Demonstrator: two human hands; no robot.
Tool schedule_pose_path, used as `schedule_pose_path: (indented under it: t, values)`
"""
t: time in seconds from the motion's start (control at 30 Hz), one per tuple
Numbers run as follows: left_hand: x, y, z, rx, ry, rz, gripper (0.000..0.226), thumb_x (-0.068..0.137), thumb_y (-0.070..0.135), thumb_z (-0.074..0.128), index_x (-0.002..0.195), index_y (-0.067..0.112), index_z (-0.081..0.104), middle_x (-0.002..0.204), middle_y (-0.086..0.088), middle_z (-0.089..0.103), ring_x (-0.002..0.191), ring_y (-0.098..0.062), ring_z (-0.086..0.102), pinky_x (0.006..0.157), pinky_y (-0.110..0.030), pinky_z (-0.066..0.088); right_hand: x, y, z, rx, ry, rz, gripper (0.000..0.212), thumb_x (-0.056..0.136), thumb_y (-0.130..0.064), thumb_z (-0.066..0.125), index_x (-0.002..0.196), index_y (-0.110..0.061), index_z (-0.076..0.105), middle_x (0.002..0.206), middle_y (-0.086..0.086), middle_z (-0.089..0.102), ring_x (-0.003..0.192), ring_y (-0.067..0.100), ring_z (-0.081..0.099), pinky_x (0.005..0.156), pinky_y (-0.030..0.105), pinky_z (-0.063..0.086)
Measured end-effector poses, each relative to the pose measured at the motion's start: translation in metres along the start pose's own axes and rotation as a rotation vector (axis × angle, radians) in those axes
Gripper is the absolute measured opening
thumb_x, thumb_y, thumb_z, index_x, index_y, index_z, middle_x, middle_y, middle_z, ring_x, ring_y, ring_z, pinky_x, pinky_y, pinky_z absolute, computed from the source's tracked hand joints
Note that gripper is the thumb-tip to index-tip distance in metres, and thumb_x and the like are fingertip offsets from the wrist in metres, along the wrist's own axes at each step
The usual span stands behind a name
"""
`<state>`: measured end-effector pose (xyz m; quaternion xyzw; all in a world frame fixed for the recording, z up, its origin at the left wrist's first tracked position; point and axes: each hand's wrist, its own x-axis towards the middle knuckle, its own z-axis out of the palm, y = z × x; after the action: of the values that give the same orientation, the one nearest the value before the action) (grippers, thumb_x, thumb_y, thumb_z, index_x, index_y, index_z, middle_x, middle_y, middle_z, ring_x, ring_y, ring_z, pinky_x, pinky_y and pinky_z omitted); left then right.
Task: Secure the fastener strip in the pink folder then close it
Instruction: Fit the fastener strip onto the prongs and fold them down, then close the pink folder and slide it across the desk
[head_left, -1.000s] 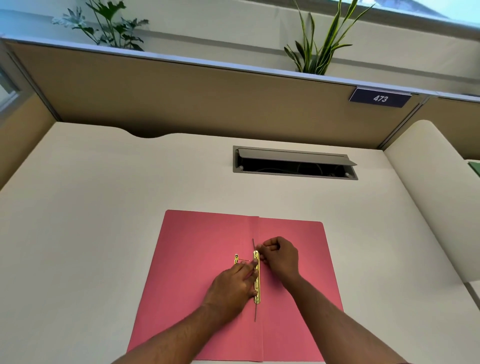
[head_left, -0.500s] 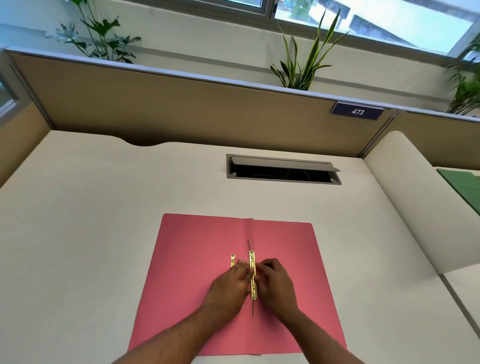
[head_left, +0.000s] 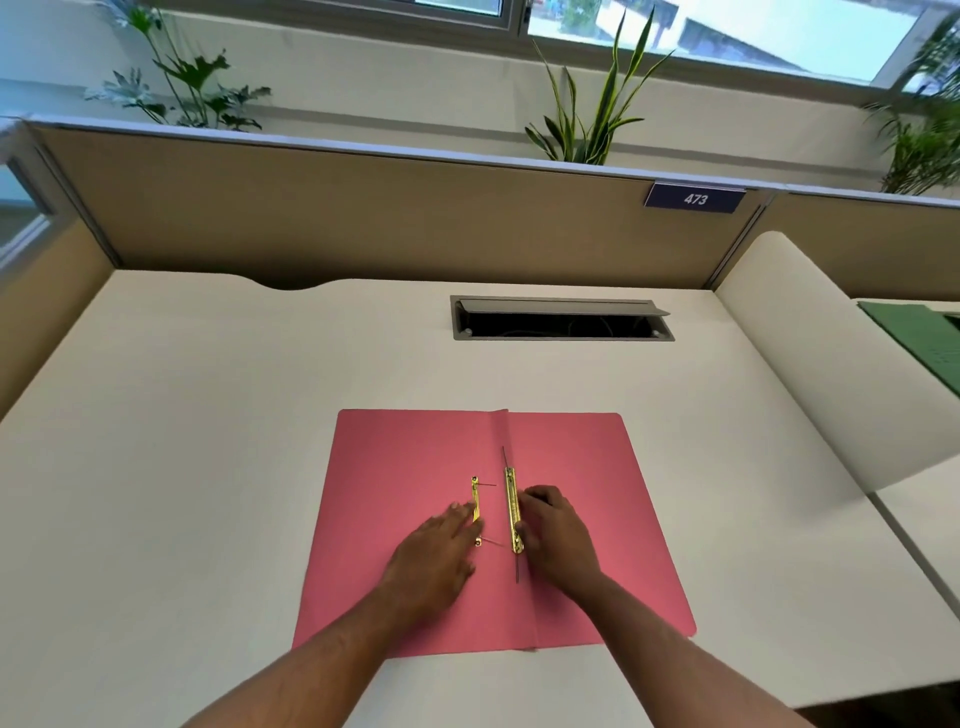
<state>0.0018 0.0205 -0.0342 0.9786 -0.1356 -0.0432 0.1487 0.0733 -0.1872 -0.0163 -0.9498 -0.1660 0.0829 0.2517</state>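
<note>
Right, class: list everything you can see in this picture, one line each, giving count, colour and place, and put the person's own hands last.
Pink folder: one, pink, open flat on the desk.
Fastener strips: two, gold, by the folder's centre fold.
Desk: one, cream, below the partition.
Cable hatch: one, grey, lid raised, far side of desk.
Partition: one, tan, behind desk.
Number plate: one, dark blue, reads 473, on partition.
Plants: several, green, behind partition.
Green sheet: one, far right.
Left hand: beside left strip.
Right hand: against right strip.
</note>
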Motion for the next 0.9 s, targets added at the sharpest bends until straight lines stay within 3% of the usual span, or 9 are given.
schedule_pose_path:
  t: [0.2, 0.3, 0.5, 0.67, 0.77, 0.9]
  values:
    - [-0.038, -0.010, -0.004, -0.084, 0.039, -0.176, 0.070, 0.098, 0.035, 0.050, 0.157, 0.022, 0.015, 0.166, 0.002, 0.010, 0.151, -0.017, 0.011, 0.117, -0.028, 0.018, -0.015, 0.014, -0.013, -0.048, -0.022, -0.003, 0.049, 0.093, -0.024, 0.067, 0.141, -0.014, 0.060, 0.144, 0.002, 0.055, 0.127, 0.020, 0.055, 0.102, 0.028, 0.048]
    - [-0.056, -0.008, -0.009, -0.161, 0.059, -0.326, 0.068, 0.098, 0.030, 0.052, 0.157, 0.018, 0.020, 0.165, 0.002, 0.012, 0.151, -0.015, 0.011, 0.117, -0.025, 0.015, -0.029, 0.029, -0.025, -0.072, -0.046, 0.032, 0.051, 0.092, -0.027, 0.068, 0.142, -0.019, 0.059, 0.145, 0.001, 0.052, 0.131, 0.020, 0.049, 0.106, 0.031, 0.046]
    - [-0.091, -0.015, -0.013, -0.092, 0.054, -0.622, 0.073, 0.093, 0.040, 0.056, 0.153, 0.010, 0.028, 0.163, -0.008, 0.022, 0.149, -0.026, 0.021, 0.120, -0.037, 0.022, -0.057, 0.055, -0.045, -0.191, -0.051, 0.159, 0.062, 0.087, -0.040, 0.070, 0.144, -0.022, 0.053, 0.146, 0.005, 0.049, 0.131, 0.028, 0.048, 0.104, 0.042, 0.048]
    - [-0.116, -0.008, -0.018, -0.165, 0.110, -0.914, 0.073, 0.091, 0.043, 0.058, 0.149, 0.012, 0.028, 0.162, -0.014, 0.018, 0.147, -0.031, 0.020, 0.114, -0.045, 0.032, -0.073, 0.068, -0.058, -0.213, -0.015, 0.326, 0.080, 0.082, -0.059, 0.068, 0.148, -0.020, 0.043, 0.151, 0.010, 0.041, 0.137, 0.032, 0.042, 0.110, 0.045, 0.044]
    - [-0.123, -0.005, -0.017, -0.211, 0.120, -1.002, 0.077, 0.092, 0.041, 0.059, 0.152, 0.010, 0.022, 0.161, -0.013, 0.018, 0.146, -0.032, 0.022, 0.112, -0.046, 0.035, -0.078, 0.072, -0.065, -0.170, 0.010, 0.464, 0.095, 0.073, -0.066, 0.073, 0.147, -0.018, 0.039, 0.147, 0.012, 0.041, 0.138, 0.034, 0.041, 0.106, 0.048, 0.044]
    - [-0.118, -0.005, -0.021, -0.259, 0.155, -1.023, 0.071, 0.088, 0.038, 0.064, 0.143, 0.004, 0.035, 0.147, -0.017, 0.038, 0.133, -0.036, 0.037, 0.105, -0.045, 0.040, -0.079, 0.079, -0.074, -0.155, -0.017, 0.505, 0.093, 0.072, -0.066, 0.074, 0.144, -0.018, 0.040, 0.143, 0.011, 0.043, 0.135, 0.034, 0.041, 0.105, 0.048, 0.043]
